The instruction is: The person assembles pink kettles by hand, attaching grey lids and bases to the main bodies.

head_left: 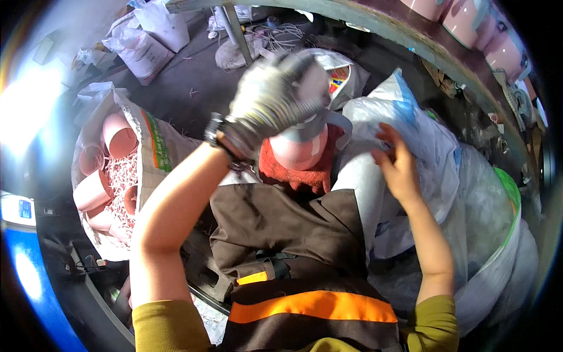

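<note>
A glossy pink jug (pixel 299 149) with a grey rim and a grey handle (pixel 340 124) rests on a red cloth (pixel 293 173) between my knees. Above it is my left hand (pixel 275 94), in a striped grey-and-white work glove and smeared by motion. A blurred pinkish rounded shape (pixel 315 85) shows beside its fingers; whether they grip it I cannot make out. My bare right hand (pixel 399 164) hangs in the air to the right of the handle, apart from it, fingers spread and slightly bent, with nothing in them.
On the left, a woven sack (pixel 155 141) holds several pink cylindrical pieces (pixel 120 136) and pink shavings. Clear plastic bags (pixel 469 205) crowd my right side. A bench (pixel 446 61) carrying more pink jugs (pixel 463 23) curves across the top right. White sacks (pixel 141 53) stand farther back.
</note>
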Motion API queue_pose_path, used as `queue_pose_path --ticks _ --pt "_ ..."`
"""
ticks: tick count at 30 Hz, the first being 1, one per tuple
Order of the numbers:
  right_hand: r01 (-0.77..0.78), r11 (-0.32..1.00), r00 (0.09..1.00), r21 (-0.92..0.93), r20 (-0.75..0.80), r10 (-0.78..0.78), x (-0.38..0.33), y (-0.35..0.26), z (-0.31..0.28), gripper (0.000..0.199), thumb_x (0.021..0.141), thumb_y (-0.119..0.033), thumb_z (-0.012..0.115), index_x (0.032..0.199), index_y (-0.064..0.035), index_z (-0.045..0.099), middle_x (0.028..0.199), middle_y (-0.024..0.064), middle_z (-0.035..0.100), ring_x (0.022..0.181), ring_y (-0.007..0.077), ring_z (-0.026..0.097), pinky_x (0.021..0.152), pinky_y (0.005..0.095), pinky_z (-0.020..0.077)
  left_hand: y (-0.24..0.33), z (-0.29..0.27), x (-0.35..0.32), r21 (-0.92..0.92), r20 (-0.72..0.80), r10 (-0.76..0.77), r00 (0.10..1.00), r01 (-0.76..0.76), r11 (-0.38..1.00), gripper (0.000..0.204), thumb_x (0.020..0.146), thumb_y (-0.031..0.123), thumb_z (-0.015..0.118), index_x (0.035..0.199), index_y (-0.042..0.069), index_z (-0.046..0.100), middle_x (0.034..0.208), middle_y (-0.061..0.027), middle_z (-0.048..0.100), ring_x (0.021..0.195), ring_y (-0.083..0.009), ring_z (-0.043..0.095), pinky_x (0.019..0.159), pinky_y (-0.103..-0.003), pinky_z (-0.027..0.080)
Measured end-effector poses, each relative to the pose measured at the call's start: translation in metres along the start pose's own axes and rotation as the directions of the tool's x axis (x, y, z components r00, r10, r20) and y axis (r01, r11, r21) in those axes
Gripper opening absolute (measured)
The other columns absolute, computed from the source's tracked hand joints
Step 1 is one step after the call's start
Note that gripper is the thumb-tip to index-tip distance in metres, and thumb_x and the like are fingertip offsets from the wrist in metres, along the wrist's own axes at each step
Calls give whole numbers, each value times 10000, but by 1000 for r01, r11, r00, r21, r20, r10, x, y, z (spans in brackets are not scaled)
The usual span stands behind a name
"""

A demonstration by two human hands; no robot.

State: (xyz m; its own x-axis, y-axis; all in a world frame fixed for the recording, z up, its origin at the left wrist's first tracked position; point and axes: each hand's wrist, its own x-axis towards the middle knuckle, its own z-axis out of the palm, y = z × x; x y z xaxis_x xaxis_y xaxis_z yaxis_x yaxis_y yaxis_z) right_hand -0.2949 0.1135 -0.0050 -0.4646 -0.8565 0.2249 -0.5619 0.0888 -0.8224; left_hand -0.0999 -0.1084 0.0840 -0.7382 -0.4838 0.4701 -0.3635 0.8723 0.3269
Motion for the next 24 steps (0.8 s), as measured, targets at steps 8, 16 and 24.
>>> queue_pose_path --ticks 8,16,24 --pt "-319 947 933 -49 -191 304 -65 109 -58 422 915 -157 638 1311 -46 541 1142 114 649 757 129 597 727 268 498 9 22 -9 352 -72 166 984 -131 927 655 717 468 715 1260 133 567 1151 -216 589 1018 -365 606 863 -475 493" --pt "-12 991 988 132 157 -9 30 12 65 542 897 -254 626 1344 -28 420 1214 223 585 1003 427 598 871 475 474 -26 4 10 -826 220 -283 934 333 455 652 849 169 733 1410 33 428 1264 -101 567 1146 -177 544 983 -296 435" --pt "-137 981 937 139 338 83 -62 -63 31 376 890 -235 678 1168 -4 577 888 164 673 848 297 683 742 368 518 -95 104 -16 54 301 -161 940 152 987 778 692 544 750 1332 162 529 1281 -234 536 1179 -440 513 1024 -474 420"
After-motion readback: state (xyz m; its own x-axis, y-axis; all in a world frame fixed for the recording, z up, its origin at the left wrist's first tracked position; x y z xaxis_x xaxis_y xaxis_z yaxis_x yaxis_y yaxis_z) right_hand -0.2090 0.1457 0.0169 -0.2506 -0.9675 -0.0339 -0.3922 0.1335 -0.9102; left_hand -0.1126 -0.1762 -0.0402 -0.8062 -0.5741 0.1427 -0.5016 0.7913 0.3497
